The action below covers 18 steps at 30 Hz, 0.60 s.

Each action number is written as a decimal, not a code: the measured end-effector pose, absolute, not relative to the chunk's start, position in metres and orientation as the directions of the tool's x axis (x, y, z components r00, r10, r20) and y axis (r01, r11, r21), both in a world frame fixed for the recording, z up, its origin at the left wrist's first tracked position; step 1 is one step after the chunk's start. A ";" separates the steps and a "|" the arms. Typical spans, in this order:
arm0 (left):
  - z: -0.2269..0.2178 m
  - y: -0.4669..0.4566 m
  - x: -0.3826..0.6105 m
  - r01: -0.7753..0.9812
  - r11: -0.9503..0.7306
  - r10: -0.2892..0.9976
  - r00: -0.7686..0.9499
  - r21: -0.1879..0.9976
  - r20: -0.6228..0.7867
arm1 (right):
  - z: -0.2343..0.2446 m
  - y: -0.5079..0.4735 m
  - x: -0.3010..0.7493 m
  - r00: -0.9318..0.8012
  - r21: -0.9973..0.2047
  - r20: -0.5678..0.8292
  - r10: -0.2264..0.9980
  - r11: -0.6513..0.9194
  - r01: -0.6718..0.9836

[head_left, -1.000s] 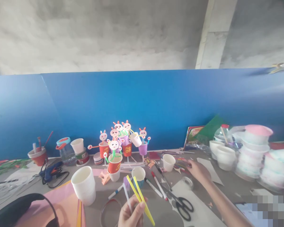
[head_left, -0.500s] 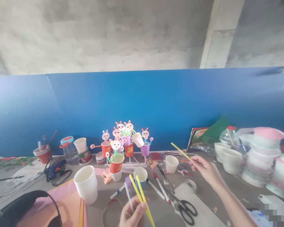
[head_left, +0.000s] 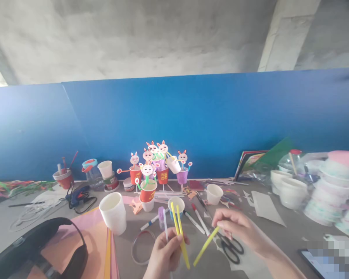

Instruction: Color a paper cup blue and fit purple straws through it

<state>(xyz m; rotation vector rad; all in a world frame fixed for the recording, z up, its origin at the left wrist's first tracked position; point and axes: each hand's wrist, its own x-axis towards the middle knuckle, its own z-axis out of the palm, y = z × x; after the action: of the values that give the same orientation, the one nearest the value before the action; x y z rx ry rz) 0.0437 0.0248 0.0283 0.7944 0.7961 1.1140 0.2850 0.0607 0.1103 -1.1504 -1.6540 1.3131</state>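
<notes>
My left hand [head_left: 169,250], at the bottom middle, pinches yellow straws [head_left: 177,221] and a thin white straw [head_left: 165,226] between thumb and fingers. The yellow pieces stand up from the grip and run together below it. Whether they are joined there I cannot tell. To the right, my right hand [head_left: 235,228] pinches one end of another yellow straw [head_left: 206,247], which slants down and left toward the left hand, apart from it. A small paper cup [head_left: 176,202] stands just behind the left hand. Black-handled scissors [head_left: 232,250] lie below the right hand.
Rabbit-faced paper-cup figures [head_left: 147,186] stand at the back middle. A stack of white cups [head_left: 113,213], a glue gun [head_left: 78,195] and a black headband-like object [head_left: 35,248] are at left. Markers [head_left: 200,219] lie mid-table. Cup stacks [head_left: 322,197] and a phone [head_left: 315,261] are at right.
My right hand has come down and left with its yellow straw, which now points down toward the left hand instead of up. My left hand still grips its straws. The view has shifted slightly.
</notes>
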 end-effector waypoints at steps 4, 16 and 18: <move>0.029 0.023 0.046 -0.384 0.262 0.936 0.323 0.885 -0.137 | 0.102 0.063 0.259 -0.393 -0.971 -0.002 0.920 0.092 0.221; 0.035 0.019 0.049 -0.381 0.314 0.906 0.393 0.870 -0.155 | 0.083 0.071 0.223 -0.330 -0.967 0.167 0.929 0.219 0.128; 0.034 0.018 0.049 -0.377 0.329 0.901 0.400 0.866 -0.168 | 0.079 0.069 0.222 -0.327 -0.975 0.155 0.932 0.198 0.102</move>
<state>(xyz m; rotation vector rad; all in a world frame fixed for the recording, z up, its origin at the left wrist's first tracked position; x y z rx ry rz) 0.0487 0.0181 0.0345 0.8489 0.7421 0.9443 0.2216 0.0690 0.0794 -0.9976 -1.6252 1.2330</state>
